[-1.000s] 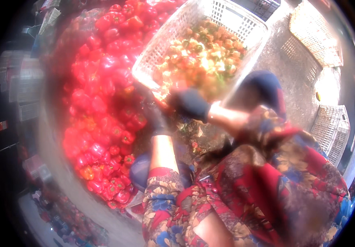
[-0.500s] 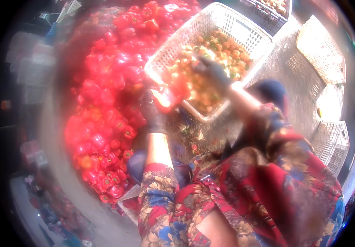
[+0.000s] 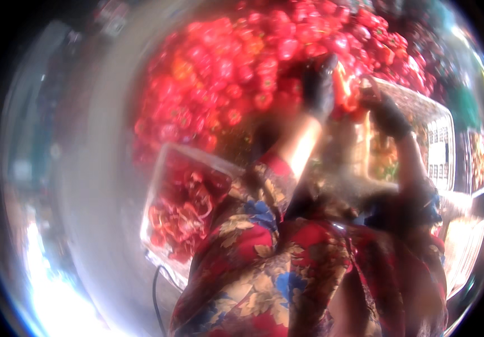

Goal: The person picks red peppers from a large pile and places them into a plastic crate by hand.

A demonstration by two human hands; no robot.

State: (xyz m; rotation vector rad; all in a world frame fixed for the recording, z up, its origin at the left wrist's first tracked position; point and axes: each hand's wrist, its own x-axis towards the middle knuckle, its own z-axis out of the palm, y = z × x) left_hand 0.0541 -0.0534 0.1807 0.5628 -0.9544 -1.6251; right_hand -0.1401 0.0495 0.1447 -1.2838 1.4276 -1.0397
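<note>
My left hand [image 3: 319, 90], in a dark glove, is closed around a red bell pepper [image 3: 343, 90] at the near edge of a big heap of red bell peppers [image 3: 219, 67]. Just to the right, my right hand [image 3: 391, 117], also dark-gloved, is bent in close to that pepper. Its fingers are blurred; a thin curved reddish piece [image 3: 373, 85] shows beside them, and what they grip I cannot make out. Below the right hand stands a white perforated basket [image 3: 443, 135] with orange-green pepper bits [image 3: 385, 160] in it, partly hidden by my arm.
At the lower left, beside my left sleeve, a pale crate [image 3: 151, 210] holds cut red pepper pieces [image 3: 183, 219]. A dark cable [image 3: 155, 292] hangs near it. Farther right are a small crate of orange pieces [image 3: 479, 160] and a white basket [image 3: 464, 247].
The view has swung left, bringing the crate of cut peppers into sight. My right hand has left the basket's contents and come up beside the pepper in my left hand.
</note>
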